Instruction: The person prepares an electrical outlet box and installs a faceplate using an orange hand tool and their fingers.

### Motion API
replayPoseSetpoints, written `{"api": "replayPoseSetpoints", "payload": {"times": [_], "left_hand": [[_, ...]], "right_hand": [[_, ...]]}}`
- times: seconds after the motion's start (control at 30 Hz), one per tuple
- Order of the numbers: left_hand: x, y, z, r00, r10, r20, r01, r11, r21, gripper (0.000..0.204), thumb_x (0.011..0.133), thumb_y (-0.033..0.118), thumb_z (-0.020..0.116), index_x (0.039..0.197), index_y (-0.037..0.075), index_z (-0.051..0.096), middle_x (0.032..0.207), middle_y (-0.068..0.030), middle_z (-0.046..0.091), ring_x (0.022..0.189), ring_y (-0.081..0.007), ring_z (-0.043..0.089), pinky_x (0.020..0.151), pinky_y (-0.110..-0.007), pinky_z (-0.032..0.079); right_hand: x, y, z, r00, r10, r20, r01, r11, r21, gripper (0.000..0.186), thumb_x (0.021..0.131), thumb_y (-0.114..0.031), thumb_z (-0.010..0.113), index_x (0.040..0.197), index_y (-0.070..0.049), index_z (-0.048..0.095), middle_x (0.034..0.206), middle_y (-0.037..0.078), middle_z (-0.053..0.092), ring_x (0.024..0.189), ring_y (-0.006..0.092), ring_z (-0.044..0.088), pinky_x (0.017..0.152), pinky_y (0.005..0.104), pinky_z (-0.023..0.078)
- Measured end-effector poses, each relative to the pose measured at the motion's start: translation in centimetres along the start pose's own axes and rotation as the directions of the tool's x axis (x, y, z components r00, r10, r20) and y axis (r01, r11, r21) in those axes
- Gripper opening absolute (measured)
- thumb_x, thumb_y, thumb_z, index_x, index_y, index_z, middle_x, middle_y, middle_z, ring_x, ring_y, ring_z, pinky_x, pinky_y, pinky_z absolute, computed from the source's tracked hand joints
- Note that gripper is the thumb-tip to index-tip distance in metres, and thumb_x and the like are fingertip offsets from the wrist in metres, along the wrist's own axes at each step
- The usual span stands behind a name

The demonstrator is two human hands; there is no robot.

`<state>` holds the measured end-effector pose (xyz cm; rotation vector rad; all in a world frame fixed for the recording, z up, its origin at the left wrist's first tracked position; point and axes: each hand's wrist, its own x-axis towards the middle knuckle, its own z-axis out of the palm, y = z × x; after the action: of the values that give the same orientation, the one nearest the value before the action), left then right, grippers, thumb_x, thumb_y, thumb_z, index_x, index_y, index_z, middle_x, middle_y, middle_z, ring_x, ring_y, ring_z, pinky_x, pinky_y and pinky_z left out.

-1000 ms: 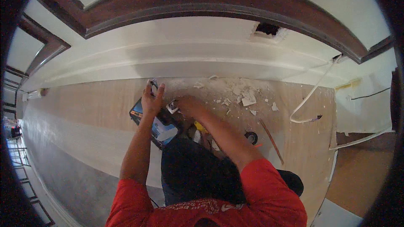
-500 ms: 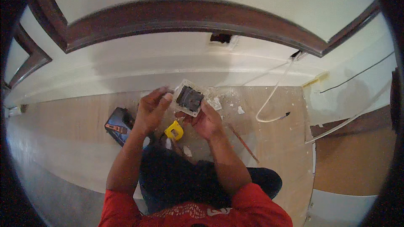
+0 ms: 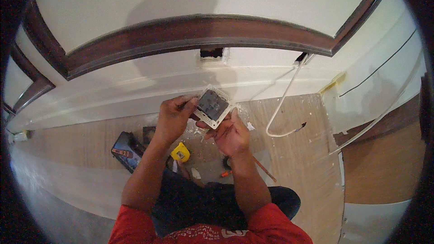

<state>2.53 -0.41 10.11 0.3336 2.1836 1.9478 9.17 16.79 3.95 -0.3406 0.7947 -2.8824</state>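
Note:
Between my hands, above the floor, is a square electrical wall plate with a pale perforated rim and a dark grey block in its middle. My right hand grips its lower right side, thumb at the right corner and fingers underneath. At the left edge my left hand has its thumb and fingers closed on the rim; part of those fingers is hidden. Beyond the plate, a rectangular hole is cut in the wall under the dark wooden moulding.
A white cable hangs from a second wall hole and curls onto the floor. Around my legs lie a yellow tape measure, a dark tool case, an orange-brown stick and white debris. A brown panel stands at right.
My left hand has moved in onto the plate's left edge from just beside it. The plate is turned slightly, and the right hand's fingers have shifted. The whole view has shifted a little.

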Motion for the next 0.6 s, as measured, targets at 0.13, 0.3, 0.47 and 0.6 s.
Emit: {"api": "replayPoseSetpoints", "payload": {"times": [0.13,0.3,0.47,0.6], "left_hand": [[1.2,-1.4,1.4,0.989,-0.147,0.035,0.149,0.909,-0.389,0.028,0.098,0.016,0.061,0.107,-0.009,0.068,0.093,-0.0122,0.072,0.077,-0.0183,0.069,0.075,-0.031,0.056],[2.7,-1.9,2.2,0.988,-0.136,0.068,0.151,0.855,-0.497,0.027,0.098,0.018,0.062,0.106,-0.008,0.068,0.092,-0.0122,0.072,0.078,-0.0183,0.069,0.074,-0.03,0.056],[3.9,-4.3,2.4,0.996,-0.045,0.081,0.071,0.932,-0.355,0.025,0.097,0.014,0.063,0.113,-0.004,0.069,0.101,-0.0098,0.072,0.088,-0.0171,0.067,0.078,-0.032,0.055],[4.9,-5.4,2.0,0.995,0.055,0.08,-0.039,0.981,-0.188,0.022,0.096,0.016,0.066,0.109,-0.001,0.072,0.097,-0.0069,0.072,0.083,-0.0142,0.065,0.076,-0.03,0.053]], "right_hand": [[0.3,-0.2,-0.9,0.994,-0.06,-0.086,0.05,0.993,-0.111,0.064,0.106,-0.049,0.026,0.146,0.0,0.04,0.135,0.025,0.057,0.111,0.0387,0.066,0.078,0.0409,0.061],[1.4,-1.0,-1.5,0.992,-0.055,-0.112,0.055,0.998,-0.005,0.062,0.106,-0.048,0.028,0.145,-0.001,0.041,0.135,0.025,0.057,0.107,0.0404,0.067,0.071,0.0395,0.063],[2.0,-0.8,-3.7,0.99,0.019,-0.142,0.001,0.99,0.143,0.064,0.103,-0.05,0.036,0.146,-0.003,0.041,0.137,0.026,0.055,0.106,0.0441,0.066,0.068,0.0418,0.064],[2.1,-0.1,-5.1,0.994,0.032,-0.109,-0.012,0.984,0.177,0.065,0.1,-0.05,0.045,0.146,-0.003,0.042,0.134,0.025,0.057,0.109,0.0441,0.065,0.079,0.0494,0.062]]}}
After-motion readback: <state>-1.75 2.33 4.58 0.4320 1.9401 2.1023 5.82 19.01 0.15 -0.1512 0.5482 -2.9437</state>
